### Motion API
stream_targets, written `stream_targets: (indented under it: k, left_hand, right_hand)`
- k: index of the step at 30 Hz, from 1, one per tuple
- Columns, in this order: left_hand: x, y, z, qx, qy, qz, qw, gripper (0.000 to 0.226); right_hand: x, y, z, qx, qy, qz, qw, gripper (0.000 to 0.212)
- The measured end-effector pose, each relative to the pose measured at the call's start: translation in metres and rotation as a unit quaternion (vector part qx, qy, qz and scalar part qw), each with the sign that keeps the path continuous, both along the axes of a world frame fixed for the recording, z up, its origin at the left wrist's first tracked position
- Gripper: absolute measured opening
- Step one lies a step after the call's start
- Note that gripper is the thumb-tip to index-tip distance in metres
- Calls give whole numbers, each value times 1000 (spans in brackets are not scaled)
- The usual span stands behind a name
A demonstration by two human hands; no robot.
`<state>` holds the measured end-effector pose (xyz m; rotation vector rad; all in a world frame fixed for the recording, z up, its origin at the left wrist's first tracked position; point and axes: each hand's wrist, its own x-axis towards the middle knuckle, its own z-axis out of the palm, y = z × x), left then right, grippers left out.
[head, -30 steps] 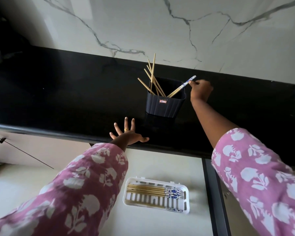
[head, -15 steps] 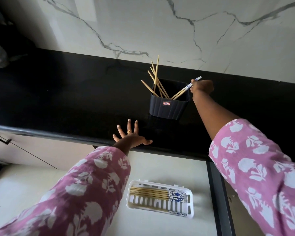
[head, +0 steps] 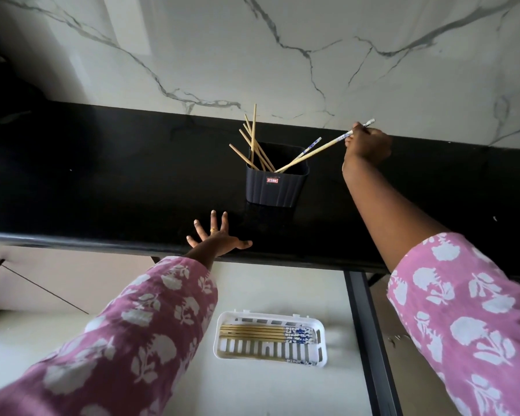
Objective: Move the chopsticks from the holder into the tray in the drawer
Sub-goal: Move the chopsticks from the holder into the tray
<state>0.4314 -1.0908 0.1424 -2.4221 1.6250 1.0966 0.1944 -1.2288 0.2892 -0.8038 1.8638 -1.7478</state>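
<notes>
Pinched patterned chopstick [head: 318,148] near its top with right hand [head: 368,145], tip apparently inside holder [head: 275,187]. Pressed left hand [head: 219,238] flat on countertop [head: 102,190], fingers spread (holding nothing). Noted more chopsticks [head: 252,333] in white tray [head: 320,349].

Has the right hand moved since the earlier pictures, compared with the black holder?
Yes. The right hand has moved rightward, away from the holder, drawing one chopstick partly out.

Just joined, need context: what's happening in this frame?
A person's right hand pinches the patterned end of one chopstick, its lower end inside the black holder on the counter. The left hand rests open on the counter edge. Several chopsticks already lie in the white tray in the drawer; more stand in the holder.
</notes>
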Motion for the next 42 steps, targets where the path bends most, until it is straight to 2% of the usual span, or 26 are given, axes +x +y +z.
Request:
stream_targets:
  k: [5, 8, 11, 15, 17, 20, 22, 25, 27, 30, 32, 34, 37, 39, 42]
  left_hand:
    - [-12, 6, 3, -40, 12, 36, 998, 106]
    - [-32, 4, 18, -126, 99, 40, 986, 94]
    - [-51, -2, 41, -227, 241, 40, 943, 78]
    - [-71, 0, 83, -323, 420, 85, 844, 65]
    - [-79, 4, 101, -371, 440, 91, 813, 56]
    - [-85, 10, 117, -408, 445, 112, 790, 43]
    - [-85, 10, 118, -427, 433, 115, 785, 26]
    - [-85, 12, 118, -435, 398, 105, 801, 14]
    - [-81, 12, 115, -432, 384, 108, 809, 16]
    - [-75, 11, 108, -428, 369, 102, 819, 13]
    - [-74, 12, 104, -426, 363, 87, 824, 9]
    - [-75, 16, 100, -423, 363, 75, 827, 8]
    - [-77, 20, 92, -417, 361, 74, 831, 13]
    - [-76, 23, 87, -404, 356, 76, 839, 15]
    - [-70, 25, 76, -370, 368, 73, 850, 18]
  right_hand:
    - [-1, 60, 0, -41, -188, -34, 981, 17]
    - [-3, 91, -10, -25, -329, -34, 943, 19]
    - [0, 112, -24, -22, -411, -6, 911, 22]
    - [-1, 127, -47, 60, -539, -15, 840, 19]
    - [4, 137, -52, 80, -578, 0, 812, 13]
    - [9, 157, -48, 92, -633, -1, 769, 16]
    - [11, 167, -46, 101, -631, 17, 769, 14]
    - [8, 173, -50, 153, -576, 74, 799, 15]
    - [4, 174, -54, 194, -494, 110, 841, 18]
    - [3, 169, -61, 210, -277, 150, 926, 21]
    - [9, 165, -61, 168, -94, 184, 964, 21]
    - [17, 165, -59, 115, 91, 243, 959, 27]
    - [27, 170, -57, 72, 262, 338, 901, 31]
    - [31, 173, -61, 67, 337, 365, 865, 23]
    - [36, 175, -75, 69, 371, 374, 847, 18]
